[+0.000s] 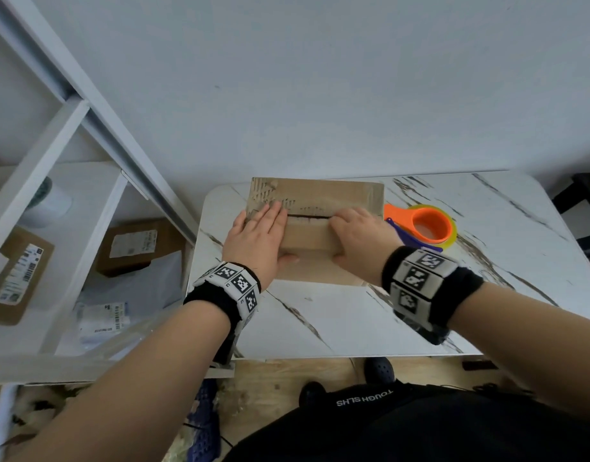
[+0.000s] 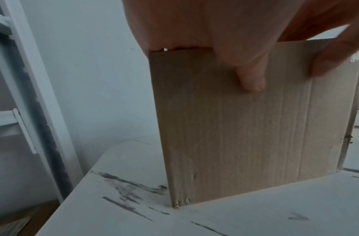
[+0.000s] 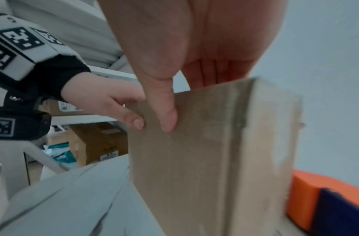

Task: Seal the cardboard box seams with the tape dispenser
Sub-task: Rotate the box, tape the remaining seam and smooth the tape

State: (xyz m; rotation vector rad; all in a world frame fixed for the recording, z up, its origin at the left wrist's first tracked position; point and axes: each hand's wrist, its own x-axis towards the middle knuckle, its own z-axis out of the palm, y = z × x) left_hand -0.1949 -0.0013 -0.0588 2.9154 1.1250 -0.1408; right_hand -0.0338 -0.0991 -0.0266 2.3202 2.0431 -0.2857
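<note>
The cardboard box [image 1: 320, 228] stands at the far edge of the bench [image 1: 353, 321], toward its far left corner. Its top flaps are folded down, and a dark open seam [image 1: 308, 216] runs across the top between the two hands; no fresh tape is seen over that gap.

The left hand [image 1: 258, 240] lies flat on the left part of the top, fingers straight, with its thumb [image 2: 252, 78] dropped over the near side wall. The right hand [image 1: 362, 236] rests on the right part of the top, fingers lightly bent at the seam, its thumb [image 3: 167, 115] likewise pressed to the near wall. Neither hand clamps anything; both press with extended fingers. Judgement: the flaps are being held level and drawn together so the seam closes before taping, the thumbs bracing the box against sliding.

The tape dispenser [image 1: 423, 226], orange with a blue handle and a roll of clear tape, lies on the bench just beside the box's right side, untouched. Its position suits a short reach by the right hand.

Judgement: sealing has not begun; the flaps may spring up when one hand releases.
</note>
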